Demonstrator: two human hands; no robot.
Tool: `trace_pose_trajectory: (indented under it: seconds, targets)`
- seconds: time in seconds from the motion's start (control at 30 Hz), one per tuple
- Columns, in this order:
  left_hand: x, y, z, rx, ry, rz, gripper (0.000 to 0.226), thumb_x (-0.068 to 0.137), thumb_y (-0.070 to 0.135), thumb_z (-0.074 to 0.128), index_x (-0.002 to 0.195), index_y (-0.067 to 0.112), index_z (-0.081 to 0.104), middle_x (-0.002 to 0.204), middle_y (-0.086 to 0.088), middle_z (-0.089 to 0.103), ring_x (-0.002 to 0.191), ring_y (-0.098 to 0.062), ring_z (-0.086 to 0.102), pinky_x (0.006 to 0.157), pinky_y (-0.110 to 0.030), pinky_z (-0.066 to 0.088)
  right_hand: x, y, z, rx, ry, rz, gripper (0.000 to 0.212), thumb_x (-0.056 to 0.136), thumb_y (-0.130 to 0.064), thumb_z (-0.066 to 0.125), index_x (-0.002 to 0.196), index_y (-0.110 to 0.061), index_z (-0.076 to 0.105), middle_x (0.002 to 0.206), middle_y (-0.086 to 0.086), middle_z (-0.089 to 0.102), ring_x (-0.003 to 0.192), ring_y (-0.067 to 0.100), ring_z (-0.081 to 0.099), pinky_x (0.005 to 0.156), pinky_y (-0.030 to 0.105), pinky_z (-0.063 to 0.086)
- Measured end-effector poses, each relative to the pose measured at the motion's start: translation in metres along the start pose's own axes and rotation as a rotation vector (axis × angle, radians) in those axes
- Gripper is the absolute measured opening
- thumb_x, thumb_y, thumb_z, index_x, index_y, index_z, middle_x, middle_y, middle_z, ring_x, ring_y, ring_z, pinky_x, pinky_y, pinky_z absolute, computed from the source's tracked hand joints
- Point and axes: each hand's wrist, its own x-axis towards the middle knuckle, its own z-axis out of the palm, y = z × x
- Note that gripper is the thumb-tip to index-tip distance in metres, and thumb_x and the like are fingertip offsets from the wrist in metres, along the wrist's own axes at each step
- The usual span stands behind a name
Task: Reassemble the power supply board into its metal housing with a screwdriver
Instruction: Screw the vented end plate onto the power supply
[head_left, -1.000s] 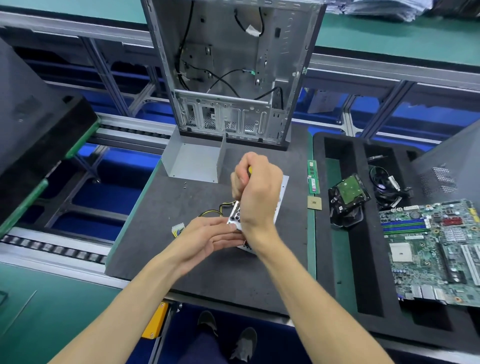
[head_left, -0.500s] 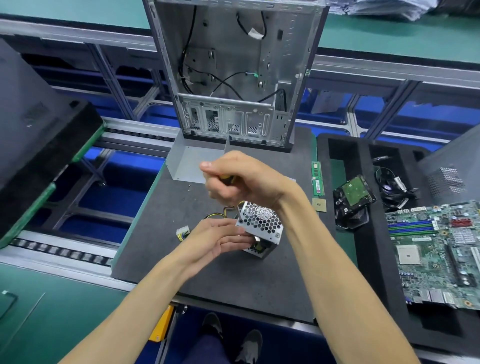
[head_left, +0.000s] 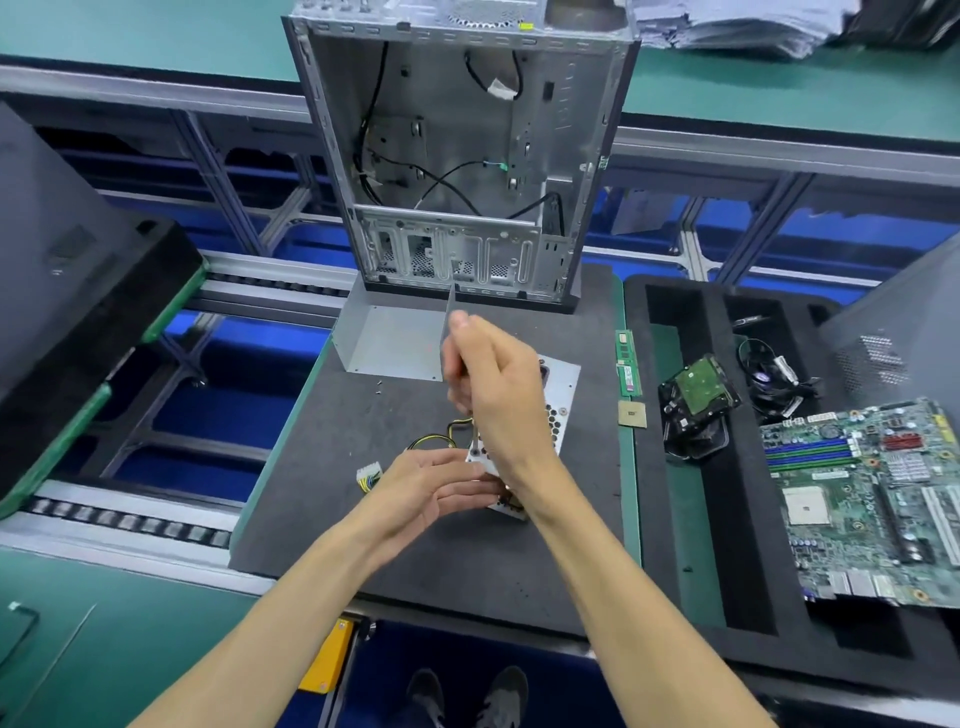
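Right hand (head_left: 498, 395) curled in a closed grip around a screwdriver (head_left: 474, 436), only the thin metal shaft visible below the fingers, pointing down to the top of the power supply housing (head_left: 558, 410). Handle hidden inside the fist. Left hand (head_left: 431, 488) at the near left side of the same housing, fingers almost straight and relaxed, touching the metal box and steadying it, not curled around it. Housing standing on the dark foam mat (head_left: 322, 467) of the tabletop, mostly covered by both hands; perforated silver face visible to the right of the right wrist. Board inside not clearly visible. Yellow and black wires (head_left: 441, 439) coming out on the left side, ending in a white connector (head_left: 368, 475) lying on the mat just beside the left hand.

Behind the hands, a bent grey metal cover (head_left: 389, 338) standing on the mat, and behind that an open computer case (head_left: 457, 156), upright, with black cables inside. A few small screws (head_left: 379, 385) on the mat near the cover. To the right, a memory stick (head_left: 627, 364) and a processor chip (head_left: 632, 414) on the edge strip. Further right, a black foam tray (head_left: 727, 545) with a hard drive (head_left: 698, 395), a bundle of cables (head_left: 779, 379) and a green motherboard (head_left: 872, 499).
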Motion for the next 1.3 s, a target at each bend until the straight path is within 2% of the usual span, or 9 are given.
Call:
trace_pose_trajectory:
  seconds: [0.13, 0.27, 0.37, 0.53, 0.63, 0.9, 1.03, 1.13, 1.3]
  targets:
    - [0.004, 0.000, 0.001, 0.003, 0.021, -0.015, 0.018, 0.086, 0.004, 0.073, 0.102, -0.004, 0.074, 0.112, -0.029, 0.071, 0.106, -0.041, 0.070, 0.084, -0.037, 0.060, 0.031, -0.022, -0.028, 0.114, -0.509, 0.188, 0.033, 0.102, -0.014, 0.039, 0.107, -0.007, 0.071, 0.082, 0.008, 0.072, 0.082, 0.023, 0.068, 0.082, 0.031, 0.057]
    - [0.005, -0.001, 0.003, 0.007, -0.021, -0.015, 0.021, 0.085, 0.006, 0.072, 0.104, -0.002, 0.074, 0.113, -0.027, 0.071, 0.107, -0.040, 0.070, 0.088, -0.038, 0.059, 0.036, -0.031, -0.031, 0.056, -0.698, 0.323, 0.049, 0.101, -0.020, 0.041, 0.055, -0.015, 0.057, 0.043, 0.001, 0.045, 0.043, 0.020, 0.044, 0.050, 0.035, 0.033]
    - [0.005, -0.001, 0.001, 0.014, -0.043, -0.005, 0.012, 0.088, 0.004, 0.070, 0.096, 0.001, 0.078, 0.111, -0.029, 0.071, 0.107, -0.042, 0.069, 0.089, -0.038, 0.059, 0.026, -0.025, -0.019, 0.063, -0.522, 0.307, 0.054, 0.098, -0.023, 0.044, 0.045, -0.025, 0.035, 0.042, -0.006, 0.023, 0.042, 0.014, 0.018, 0.049, 0.031, 0.010]
    - [0.008, -0.006, -0.004, 0.045, -0.030, 0.030, 0.022, 0.091, 0.003, 0.067, 0.109, -0.009, 0.069, 0.108, -0.028, 0.072, 0.101, -0.037, 0.072, 0.086, -0.035, 0.060, -0.007, -0.006, 0.000, 0.223, 0.229, 0.068, 0.058, 0.101, -0.026, 0.038, 0.043, -0.028, 0.037, 0.042, -0.012, 0.030, 0.040, 0.009, 0.025, 0.045, 0.020, 0.023]
    - [0.006, -0.006, -0.006, 0.059, -0.045, 0.041, 0.037, 0.082, 0.016, 0.074, 0.109, -0.008, 0.071, 0.108, -0.026, 0.073, 0.098, -0.031, 0.073, 0.079, -0.028, 0.058, -0.021, 0.002, 0.020, 0.121, 0.413, -0.010, 0.059, 0.103, -0.028, 0.036, 0.045, -0.030, 0.041, 0.046, -0.011, 0.035, 0.044, 0.008, 0.031, 0.048, 0.022, 0.028]
    - [0.008, -0.005, -0.009, 0.054, -0.073, 0.029, 0.021, 0.091, 0.003, 0.067, 0.109, -0.007, 0.070, 0.109, -0.028, 0.072, 0.104, -0.041, 0.070, 0.090, -0.040, 0.059, 0.015, -0.022, -0.023, 0.048, -0.369, 0.197, 0.044, 0.102, -0.026, 0.040, 0.067, -0.017, 0.064, 0.052, 0.001, 0.047, 0.050, 0.021, 0.040, 0.052, 0.030, 0.033]
    - [0.010, -0.003, -0.005, 0.078, -0.083, 0.035, 0.024, 0.091, 0.003, 0.066, 0.111, -0.011, 0.068, 0.111, -0.030, 0.070, 0.105, -0.042, 0.069, 0.090, -0.039, 0.059, 0.027, -0.024, -0.015, -0.022, -0.618, 0.293, 0.051, 0.101, -0.026, 0.043, 0.050, -0.021, 0.043, 0.046, -0.005, 0.030, 0.048, 0.018, 0.020, 0.051, 0.036, 0.014]
    - [0.012, -0.004, -0.007, 0.076, -0.092, 0.034, 0.023, 0.092, 0.004, 0.066, 0.110, -0.010, 0.069, 0.112, -0.030, 0.070, 0.107, -0.043, 0.069, 0.092, -0.041, 0.058, 0.025, -0.017, -0.007, 0.035, -0.444, 0.271, 0.052, 0.096, -0.023, 0.044, 0.046, -0.024, 0.032, 0.044, -0.007, 0.021, 0.043, 0.014, 0.016, 0.050, 0.031, 0.009]
    - [0.013, -0.007, -0.010, 0.098, -0.127, 0.063, 0.021, 0.087, 0.017, 0.072, 0.102, 0.003, 0.078, 0.105, -0.021, 0.075, 0.096, -0.028, 0.074, 0.082, -0.029, 0.058, -0.013, -0.002, 0.013, 0.168, 0.373, -0.003, 0.057, 0.099, -0.021, 0.036, 0.042, -0.028, 0.034, 0.042, -0.013, 0.029, 0.040, 0.011, 0.025, 0.048, 0.022, 0.021]
